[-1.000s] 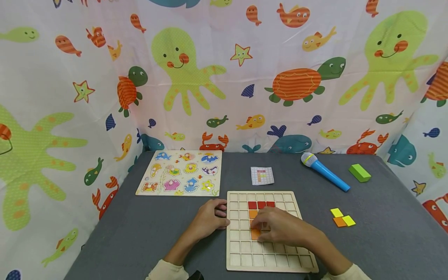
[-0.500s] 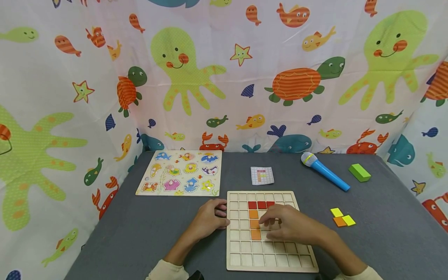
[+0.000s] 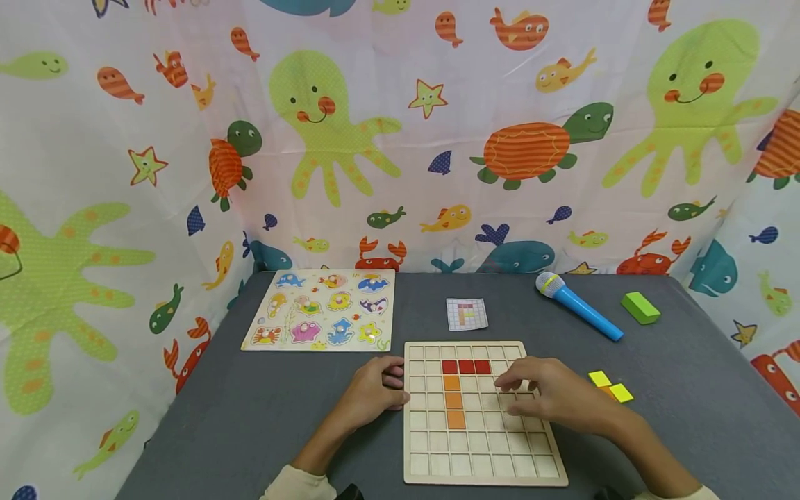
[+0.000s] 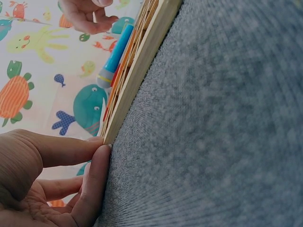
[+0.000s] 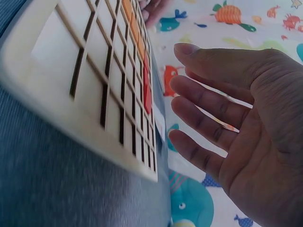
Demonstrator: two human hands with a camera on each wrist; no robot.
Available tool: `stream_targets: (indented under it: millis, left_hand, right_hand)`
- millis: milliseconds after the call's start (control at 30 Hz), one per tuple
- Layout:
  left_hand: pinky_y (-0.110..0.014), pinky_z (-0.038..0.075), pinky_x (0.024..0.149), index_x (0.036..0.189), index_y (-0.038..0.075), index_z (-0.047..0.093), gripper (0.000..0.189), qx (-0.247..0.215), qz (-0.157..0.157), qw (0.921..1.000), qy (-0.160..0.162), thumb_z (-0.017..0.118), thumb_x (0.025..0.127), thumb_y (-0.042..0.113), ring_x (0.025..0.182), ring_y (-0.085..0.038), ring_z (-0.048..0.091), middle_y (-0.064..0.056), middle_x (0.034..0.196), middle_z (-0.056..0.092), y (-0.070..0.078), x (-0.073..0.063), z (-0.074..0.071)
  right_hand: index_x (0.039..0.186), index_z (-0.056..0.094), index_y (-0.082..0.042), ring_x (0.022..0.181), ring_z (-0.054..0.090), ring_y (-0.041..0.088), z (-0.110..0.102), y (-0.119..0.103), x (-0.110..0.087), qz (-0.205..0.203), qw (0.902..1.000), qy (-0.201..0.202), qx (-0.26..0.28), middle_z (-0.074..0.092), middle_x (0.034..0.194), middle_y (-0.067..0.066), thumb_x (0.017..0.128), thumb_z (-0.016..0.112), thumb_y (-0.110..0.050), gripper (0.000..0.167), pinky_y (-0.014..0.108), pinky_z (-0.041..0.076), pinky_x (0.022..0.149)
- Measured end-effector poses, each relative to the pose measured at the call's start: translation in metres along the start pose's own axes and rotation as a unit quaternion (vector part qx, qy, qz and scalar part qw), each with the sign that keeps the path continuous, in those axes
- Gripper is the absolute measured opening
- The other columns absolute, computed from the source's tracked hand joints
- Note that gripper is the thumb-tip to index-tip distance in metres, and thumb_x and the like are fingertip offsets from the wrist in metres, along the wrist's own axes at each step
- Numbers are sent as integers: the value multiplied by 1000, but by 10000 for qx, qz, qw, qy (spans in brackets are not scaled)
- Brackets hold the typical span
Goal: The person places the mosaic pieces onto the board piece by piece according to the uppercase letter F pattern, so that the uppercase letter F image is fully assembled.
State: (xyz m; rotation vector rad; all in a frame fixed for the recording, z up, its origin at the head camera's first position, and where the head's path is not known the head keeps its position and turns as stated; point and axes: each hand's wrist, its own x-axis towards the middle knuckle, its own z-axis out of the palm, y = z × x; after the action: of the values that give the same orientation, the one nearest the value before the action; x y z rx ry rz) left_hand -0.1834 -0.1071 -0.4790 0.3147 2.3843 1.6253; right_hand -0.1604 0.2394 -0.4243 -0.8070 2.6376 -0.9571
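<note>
A wooden grid board lies on the table. Three red tiles form a row in it, with three orange tiles in a column below the leftmost one. My left hand is at the board's left edge; in the left wrist view its thumb and a finger pinch that edge. Above the right part of the board hovers my right hand, holding nothing. The right wrist view shows its fingers spread loosely, apart from the board.
Right of the board lie yellow tiles and a partly hidden orange tile. Behind are a pattern card, a blue toy microphone and a green block. A sea-animal puzzle lies at back left, before a printed curtain.
My right hand has moved right, away from the orange column, uncovering the orange tiles and the third red tile. It now partly covers the loose orange tile. The left hand stays put.
</note>
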Motion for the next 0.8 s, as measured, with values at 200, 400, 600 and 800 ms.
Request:
stream_targets:
  millis: [200, 400, 600, 800]
  left_hand:
    - [-32, 67, 71, 142, -6, 59, 62, -20, 2, 10000, 11, 82, 85, -3, 105, -25, 66, -16, 120, 60, 0, 0, 0]
    - [-32, 67, 71, 142, -7, 58, 62, -22, -4, 10000, -9, 82, 85, -3, 105, -25, 66, -16, 120, 60, 0, 0, 0]
    - [-33, 67, 71, 143, -7, 58, 62, -46, -37, 10000, -22, 82, 85, -3, 105, -25, 66, -16, 120, 60, 0, -1, 0]
    - [-33, 67, 71, 142, -7, 58, 62, -30, -50, 10000, -5, 82, 85, -3, 105, -25, 66, -16, 120, 60, 1, -1, 0]
  right_hand:
    - [121, 76, -14, 89, 60, 11, -8, 12, -15, 95, 9997, 212, -91, 71, 112, -5, 93, 83, -30, 33, 24, 55, 71]
    - [120, 77, -19, 94, 62, 10, -14, 25, -31, 398, 9981, 414, -219, 70, 110, -8, 91, 85, -32, 34, 26, 57, 77]
    - [122, 77, -20, 95, 63, 8, -20, 37, -47, 624, 9954, 594, -416, 69, 110, -11, 89, 86, -35, 37, 25, 57, 76]
    - [124, 75, -19, 96, 63, 8, -27, 50, -63, 861, 9923, 729, -505, 73, 114, -8, 90, 86, -33, 39, 23, 57, 78]
